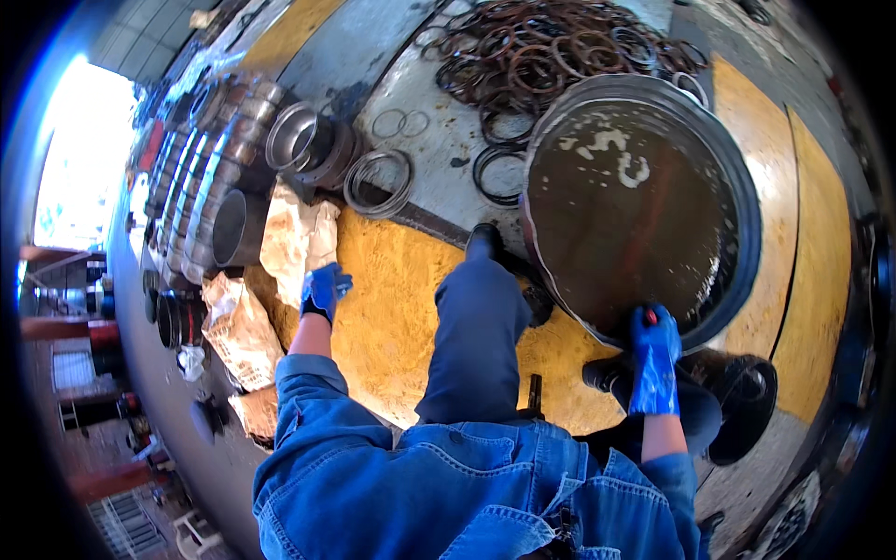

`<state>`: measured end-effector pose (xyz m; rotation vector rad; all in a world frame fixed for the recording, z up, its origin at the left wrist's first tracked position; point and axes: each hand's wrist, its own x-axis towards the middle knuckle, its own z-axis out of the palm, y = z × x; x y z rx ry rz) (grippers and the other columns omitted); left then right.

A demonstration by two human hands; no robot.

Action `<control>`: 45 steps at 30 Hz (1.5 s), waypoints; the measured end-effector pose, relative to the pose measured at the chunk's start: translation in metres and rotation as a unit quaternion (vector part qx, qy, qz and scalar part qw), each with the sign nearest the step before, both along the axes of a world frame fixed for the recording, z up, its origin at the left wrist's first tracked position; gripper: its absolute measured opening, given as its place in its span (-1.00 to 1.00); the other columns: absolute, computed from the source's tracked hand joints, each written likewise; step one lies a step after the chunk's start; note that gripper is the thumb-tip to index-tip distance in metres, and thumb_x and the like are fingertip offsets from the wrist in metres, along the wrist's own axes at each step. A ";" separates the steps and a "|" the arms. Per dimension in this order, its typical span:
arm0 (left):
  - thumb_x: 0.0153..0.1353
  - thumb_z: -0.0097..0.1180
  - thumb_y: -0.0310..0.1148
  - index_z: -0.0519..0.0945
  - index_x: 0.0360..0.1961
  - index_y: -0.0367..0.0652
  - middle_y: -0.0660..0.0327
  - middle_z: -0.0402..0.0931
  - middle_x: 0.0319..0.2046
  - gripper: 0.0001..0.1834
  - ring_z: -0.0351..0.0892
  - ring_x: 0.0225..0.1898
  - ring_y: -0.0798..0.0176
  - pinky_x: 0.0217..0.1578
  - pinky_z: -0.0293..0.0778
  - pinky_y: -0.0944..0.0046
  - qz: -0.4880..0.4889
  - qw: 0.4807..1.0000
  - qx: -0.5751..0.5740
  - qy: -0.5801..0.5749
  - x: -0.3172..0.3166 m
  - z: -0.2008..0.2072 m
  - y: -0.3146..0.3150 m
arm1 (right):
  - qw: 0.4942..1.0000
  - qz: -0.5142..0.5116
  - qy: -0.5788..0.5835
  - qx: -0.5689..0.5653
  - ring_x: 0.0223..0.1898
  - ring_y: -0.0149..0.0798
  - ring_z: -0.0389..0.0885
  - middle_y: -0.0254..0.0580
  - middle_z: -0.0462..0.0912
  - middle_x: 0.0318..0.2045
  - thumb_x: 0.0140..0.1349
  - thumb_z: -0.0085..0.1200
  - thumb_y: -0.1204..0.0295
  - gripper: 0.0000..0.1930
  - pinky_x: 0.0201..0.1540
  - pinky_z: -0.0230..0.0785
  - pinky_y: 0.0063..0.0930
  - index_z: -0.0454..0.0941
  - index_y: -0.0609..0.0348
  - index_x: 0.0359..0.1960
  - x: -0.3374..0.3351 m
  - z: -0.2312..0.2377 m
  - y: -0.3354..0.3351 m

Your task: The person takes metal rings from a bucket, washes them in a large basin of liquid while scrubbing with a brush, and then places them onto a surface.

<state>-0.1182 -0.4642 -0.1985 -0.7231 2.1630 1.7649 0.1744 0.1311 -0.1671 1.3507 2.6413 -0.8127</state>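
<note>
My left hand (323, 290), in a blue glove, is beside a crumpled sheet of brown paper (297, 233). Its fingers are loosely bent and apart, with nothing visible in them. At the near rim of a large round metal tub (752, 245) is my right hand (656, 350), also gloved in blue. It is closed around something with a red end (651, 317); the rest of that thing is hidden by the glove or the liquid. Murky brown liquid (621, 224) with pale foam patches fills the tub.
Many rusty metal rings (551, 56) lie heaped beyond the tub. Thin, shiny rings (378, 183) sit nearer, beside a metal bowl (297, 136). Stacked metal cylinders (210, 187) stand at left, above a paper-lined basket (241, 336). A black round container (744, 401) is at right.
</note>
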 end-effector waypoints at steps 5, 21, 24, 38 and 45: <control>0.44 -0.02 -0.19 0.60 0.14 -0.30 0.04 0.72 -0.10 -0.56 0.74 -0.15 0.21 -0.16 0.60 0.30 -0.240 0.950 -0.034 0.198 -0.051 0.135 0.152 | 0.999 0.005 0.041 0.031 -0.15 0.20 0.70 0.08 0.72 -0.23 0.19 0.22 0.10 -0.69 -0.15 0.55 -0.05 0.69 0.05 -0.24 -0.005 0.022 0.001; 0.37 -0.02 -0.26 0.65 -0.38 -0.38 -0.19 0.62 -0.41 -0.63 0.63 -0.38 -0.10 -0.24 0.54 0.03 -0.609 0.725 -0.098 0.307 0.182 -0.028 0.491 | 0.988 0.119 0.100 -0.023 -0.19 0.11 0.74 -0.02 0.76 -0.25 0.16 0.20 0.07 -0.69 -0.15 0.59 -0.05 0.75 -0.04 -0.22 0.056 0.003 0.012; 0.35 -0.04 -0.35 0.61 -0.45 -0.37 -0.07 0.62 -0.47 -0.67 0.58 -0.44 0.02 -0.29 0.51 0.08 -0.610 0.711 -0.111 0.333 0.152 -0.026 0.491 | 0.979 0.177 0.098 0.023 -0.19 0.12 0.73 0.01 0.75 -0.26 0.13 0.20 0.08 -0.68 -0.17 0.59 -0.06 0.75 0.00 -0.23 0.029 0.035 0.009; 0.23 0.21 0.18 0.73 -0.03 -0.16 -0.11 0.63 0.02 -0.40 0.58 0.12 -0.21 0.12 0.50 -0.01 -0.723 0.542 -0.372 0.212 0.140 -0.039 0.516 | 0.926 -0.005 0.363 -0.108 -0.17 -0.12 0.76 -0.05 0.77 -0.11 0.35 0.08 0.12 -0.59 -0.10 0.58 -0.24 0.66 0.14 0.04 0.086 0.154 0.075; 0.23 0.11 0.31 0.75 -0.07 -0.14 -0.08 0.63 0.01 -0.31 0.59 0.10 -0.20 0.06 0.55 -0.08 -0.759 0.397 -0.430 0.284 0.102 -0.070 0.510 | 0.663 -0.234 0.625 -0.339 0.00 -0.16 0.69 -0.13 0.69 0.09 0.53 -0.15 0.06 -0.56 0.06 0.52 -0.34 0.54 0.01 0.22 0.231 0.136 0.140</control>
